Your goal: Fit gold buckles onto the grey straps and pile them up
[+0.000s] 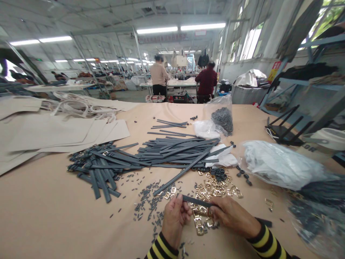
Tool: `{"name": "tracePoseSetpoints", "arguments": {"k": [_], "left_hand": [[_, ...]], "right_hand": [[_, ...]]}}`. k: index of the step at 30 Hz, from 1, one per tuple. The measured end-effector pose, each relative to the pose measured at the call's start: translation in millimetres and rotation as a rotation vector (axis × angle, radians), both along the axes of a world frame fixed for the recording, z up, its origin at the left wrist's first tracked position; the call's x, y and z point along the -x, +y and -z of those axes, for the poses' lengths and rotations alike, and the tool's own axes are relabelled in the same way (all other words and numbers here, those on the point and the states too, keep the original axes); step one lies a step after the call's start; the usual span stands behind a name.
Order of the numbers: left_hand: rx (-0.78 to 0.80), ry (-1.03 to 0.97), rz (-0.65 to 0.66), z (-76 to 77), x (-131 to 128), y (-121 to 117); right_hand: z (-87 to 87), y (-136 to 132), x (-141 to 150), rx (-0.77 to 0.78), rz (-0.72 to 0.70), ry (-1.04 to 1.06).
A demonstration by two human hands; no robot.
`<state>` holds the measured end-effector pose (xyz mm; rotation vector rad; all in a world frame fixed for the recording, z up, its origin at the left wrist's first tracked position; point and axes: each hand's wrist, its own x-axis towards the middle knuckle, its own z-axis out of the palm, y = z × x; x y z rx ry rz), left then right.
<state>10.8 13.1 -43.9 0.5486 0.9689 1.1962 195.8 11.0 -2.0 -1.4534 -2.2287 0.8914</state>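
Note:
My left hand (174, 217) pinches one end of a dark grey strap (196, 201) near the table's front edge. My right hand (234, 216) grips the same strap further along, with fingers curled over it; the strap's other end pokes out past my right wrist. Under and beyond both hands lies a scatter of gold metal buckles (215, 187). A big pile of long grey straps (161, 154) covers the middle of the table. Small dark loops (148, 201) are strewn just left of my hands.
Beige fabric pieces (54, 133) and white webbing lie at the left. A clear bag of dark parts (222, 117) stands at the back, crumpled plastic bags (280, 163) at the right. Two people (207, 81) stand at far tables. Shelving (309, 82) rises on the right.

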Motion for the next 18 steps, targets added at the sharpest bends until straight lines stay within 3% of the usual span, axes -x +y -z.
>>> {"name": "tracePoseSetpoints", "arguments": {"k": [3, 7, 10, 13, 18], "left_hand": [[-0.08, -0.058, 0.084, -7.7, -4, -5], [-0.177, -0.096, 0.479, -19.9, -14, -20], [-0.125, -0.126, 0.708, -20.0, -18, -28], [-0.021, -0.116, 0.719, -12.9, -15, -28], [0.122, -0.038, 0.476, -4.7, -7, -22]], "right_hand": [[-20.7, -2, 0, 0.047, 0.122, 0.245], [-41.2, 0, 10, 0.141, 0.334, 0.864], [-39.7, 2, 7, 0.087, 0.557, 1.143], [-26.3, -7, -6, 0.085, 0.704, 1.215], [10.8, -49, -37, 0.144, 0.928, 1.111]]}}
